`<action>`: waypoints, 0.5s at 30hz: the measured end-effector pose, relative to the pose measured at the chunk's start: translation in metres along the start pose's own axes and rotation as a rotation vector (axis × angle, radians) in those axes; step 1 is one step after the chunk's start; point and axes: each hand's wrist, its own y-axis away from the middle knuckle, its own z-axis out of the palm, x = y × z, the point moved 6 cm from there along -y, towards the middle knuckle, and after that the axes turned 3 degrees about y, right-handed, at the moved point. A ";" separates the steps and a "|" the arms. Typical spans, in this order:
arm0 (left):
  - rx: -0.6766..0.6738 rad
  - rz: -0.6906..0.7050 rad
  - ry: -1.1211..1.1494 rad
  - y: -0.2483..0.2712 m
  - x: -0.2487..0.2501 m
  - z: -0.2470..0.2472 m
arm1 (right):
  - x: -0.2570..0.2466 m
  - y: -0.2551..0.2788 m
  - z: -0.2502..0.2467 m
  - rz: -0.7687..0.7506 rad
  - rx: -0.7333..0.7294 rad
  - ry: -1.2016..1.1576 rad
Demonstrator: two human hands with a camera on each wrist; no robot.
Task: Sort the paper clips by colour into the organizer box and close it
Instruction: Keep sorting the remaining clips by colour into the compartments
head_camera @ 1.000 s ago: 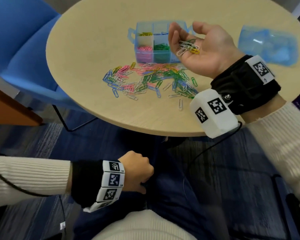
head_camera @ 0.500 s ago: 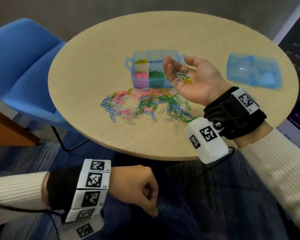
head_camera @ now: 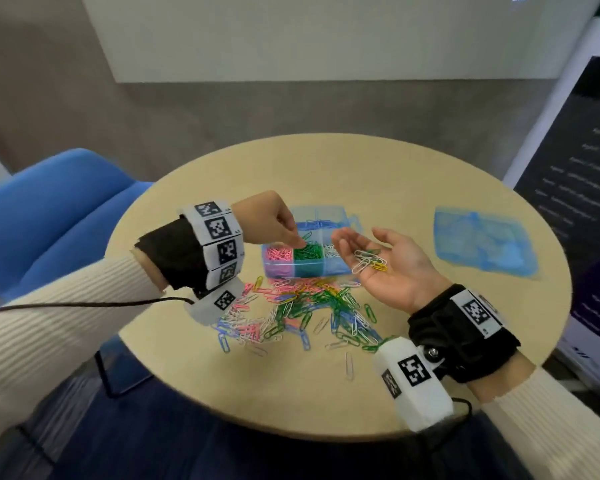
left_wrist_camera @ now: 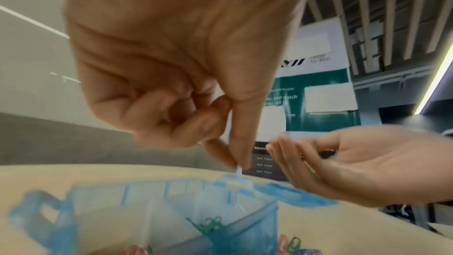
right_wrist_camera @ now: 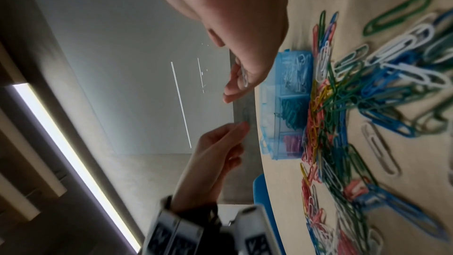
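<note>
Left hand (head_camera: 274,220): up from our lap, now over the translucent blue compartmented organizer box (head_camera: 305,251), thumb and forefinger pinching one small white clip.
Right hand (head_camera: 392,268): palm-up, fingers relaxed, cradling white, green and yellow paper clips (head_camera: 369,261).
Meaning: hand-to-box sorting under way; the multicoloured wire pile (head_camera: 298,313) on the round beige table (head_camera: 395,174) remains, the lid (head_camera: 482,240) lies apart.

The left hand (head_camera: 274,220) reaches fingers-down over the organizer box (head_camera: 309,251) while the right hand (head_camera: 392,268), palm up beside it, cradles several paper clips (head_camera: 369,261) above the loose pile (head_camera: 302,313).
</note>
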 end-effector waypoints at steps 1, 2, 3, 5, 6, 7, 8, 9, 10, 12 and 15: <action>0.005 -0.013 -0.036 -0.011 -0.001 0.004 | 0.000 0.000 0.000 0.000 0.003 0.008; 0.010 -0.021 -0.077 -0.019 -0.001 0.008 | 0.000 0.001 0.000 0.001 0.005 0.013; 0.022 -0.018 -0.114 -0.024 0.001 0.011 | 0.001 0.001 0.000 0.002 0.005 0.011; 0.086 0.040 -0.145 -0.028 0.011 0.014 | 0.001 0.001 -0.001 0.015 -0.010 -0.001; 0.133 0.106 -0.130 -0.026 0.020 0.014 | 0.001 0.000 -0.001 0.022 -0.020 -0.001; 0.171 0.197 -0.090 -0.022 0.030 0.015 | 0.001 0.000 -0.001 0.029 -0.027 0.007; 0.188 0.297 -0.037 -0.016 0.040 0.017 | 0.001 -0.001 -0.002 0.037 -0.032 0.020; 0.177 0.383 0.001 -0.010 0.049 0.021 | 0.001 -0.002 -0.003 0.046 -0.034 0.038; 0.145 0.434 0.014 -0.006 0.055 0.026 | 0.001 -0.003 -0.003 0.055 -0.037 0.054; 0.061 0.428 -0.009 -0.001 0.059 0.038 | 0.003 -0.002 -0.003 0.072 -0.059 0.060; 0.041 0.376 -0.078 0.001 0.059 0.046 | 0.005 -0.001 -0.002 0.091 -0.089 0.029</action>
